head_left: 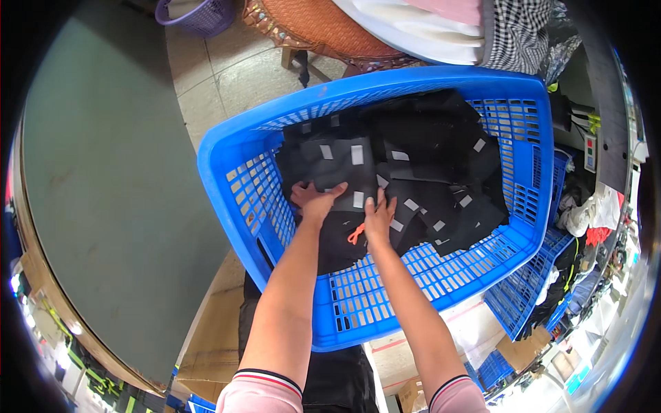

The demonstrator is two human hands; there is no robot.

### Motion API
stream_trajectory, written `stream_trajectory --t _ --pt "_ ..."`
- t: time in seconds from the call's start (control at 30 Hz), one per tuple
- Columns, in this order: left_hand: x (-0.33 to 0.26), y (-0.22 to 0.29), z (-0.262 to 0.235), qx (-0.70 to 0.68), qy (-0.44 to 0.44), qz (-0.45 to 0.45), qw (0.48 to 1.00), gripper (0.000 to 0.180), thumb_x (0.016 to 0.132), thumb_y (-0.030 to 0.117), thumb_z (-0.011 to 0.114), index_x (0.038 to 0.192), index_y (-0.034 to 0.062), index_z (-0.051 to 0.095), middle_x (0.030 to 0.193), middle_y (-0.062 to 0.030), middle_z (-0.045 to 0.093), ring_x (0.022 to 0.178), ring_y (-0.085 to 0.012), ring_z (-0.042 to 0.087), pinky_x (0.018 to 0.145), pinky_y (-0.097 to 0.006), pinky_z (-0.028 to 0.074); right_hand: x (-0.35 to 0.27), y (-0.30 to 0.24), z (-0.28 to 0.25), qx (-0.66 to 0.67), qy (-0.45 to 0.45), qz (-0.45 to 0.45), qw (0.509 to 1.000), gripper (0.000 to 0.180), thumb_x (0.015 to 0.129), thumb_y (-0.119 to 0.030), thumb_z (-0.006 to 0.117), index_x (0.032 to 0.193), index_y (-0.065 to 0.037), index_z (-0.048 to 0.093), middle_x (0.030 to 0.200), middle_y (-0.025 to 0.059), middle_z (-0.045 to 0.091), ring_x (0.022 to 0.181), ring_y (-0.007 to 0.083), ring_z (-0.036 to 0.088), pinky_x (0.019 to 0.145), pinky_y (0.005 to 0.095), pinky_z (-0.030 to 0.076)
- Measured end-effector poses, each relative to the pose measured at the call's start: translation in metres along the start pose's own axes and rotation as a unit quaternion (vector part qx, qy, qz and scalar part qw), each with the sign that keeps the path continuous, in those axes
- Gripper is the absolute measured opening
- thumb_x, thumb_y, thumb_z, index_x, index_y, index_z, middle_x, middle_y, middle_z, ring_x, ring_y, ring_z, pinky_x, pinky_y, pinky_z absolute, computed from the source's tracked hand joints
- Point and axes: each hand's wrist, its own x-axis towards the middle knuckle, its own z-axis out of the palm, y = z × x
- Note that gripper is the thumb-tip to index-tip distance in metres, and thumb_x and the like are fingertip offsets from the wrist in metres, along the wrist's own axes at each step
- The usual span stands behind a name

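Observation:
Inside a large blue plastic basket [441,296] lies a heap of black fabric pieces [420,120], many with small white rectangular patches. My left hand [315,201] rests on a dark piece at the left of the heap, thumb and fingers spread. Close to its right, my right hand [379,219] touches the right edge of the same piece, fingers pointing away from me. A small orange looped tool [356,234], apparently thread snips, sticks out from the left side of my right palm. The rest of that tool is hidden by the hand.
A grey-green tabletop [103,193] stands left of the basket. Beyond the basket are a stool with a brown cushion [303,27] and a purple basket [203,17]. At right are more blue crates [527,282]; a cardboard box [210,337] sits at lower left.

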Motion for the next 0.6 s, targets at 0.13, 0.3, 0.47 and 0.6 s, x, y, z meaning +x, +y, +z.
stream_trajectory --t 0.13,0.3,0.47,0.6 --pt "-0.011 -0.01 0.005 -0.049 0.037 0.041 0.997 0.093 0.058 0.052 0.077 0.13 0.0016 0.046 0.139 -0.0185 0.029 0.127 -0.0356 0.033 0.101 -0.04 0.035 0.01 0.009 -0.002 0.091 -0.037 0.044 0.994 0.052 0.096 -0.036 0.037 0.141 -0.011 0.031 0.15 0.0122 0.02 0.14 0.0278 0.004 0.112 0.0378 0.008" --pt "-0.039 0.008 0.01 -0.065 -0.06 0.1 0.991 0.086 0.066 0.041 0.074 0.135 0.0042 0.037 0.106 -0.0208 0.063 0.101 -0.036 0.06 0.088 -0.043 0.046 0.017 0.04 -0.025 0.343 -0.088 0.088 0.931 0.052 0.096 -0.035 0.044 0.141 -0.012 0.032 0.138 0.0059 0.04 0.126 0.0192 0.036 0.103 0.0324 0.03" --pt "-0.073 0.033 0.008 -0.037 -0.069 0.176 0.981 0.063 0.068 0.026 0.072 0.121 0.003 0.048 0.088 -0.0247 0.064 0.089 -0.0408 0.061 0.08 -0.044 0.047 0.018 0.039 -0.049 0.436 -0.085 0.17 0.88 0.045 0.096 -0.037 0.044 0.127 -0.005 0.043 0.123 0.0065 0.051 0.113 0.0201 0.049 0.097 0.0348 0.038" --pt "-0.083 0.036 0.014 -0.05 -0.086 0.176 0.979 0.059 0.069 0.027 0.073 0.117 0.0021 0.048 0.094 -0.0262 0.063 0.094 -0.0417 0.059 0.084 -0.044 0.046 0.015 0.034 -0.055 0.453 -0.061 0.193 0.868 0.042 0.096 -0.036 0.043 0.122 -0.003 0.047 0.121 0.0084 0.053 0.11 0.0212 0.051 0.096 0.0351 0.04"
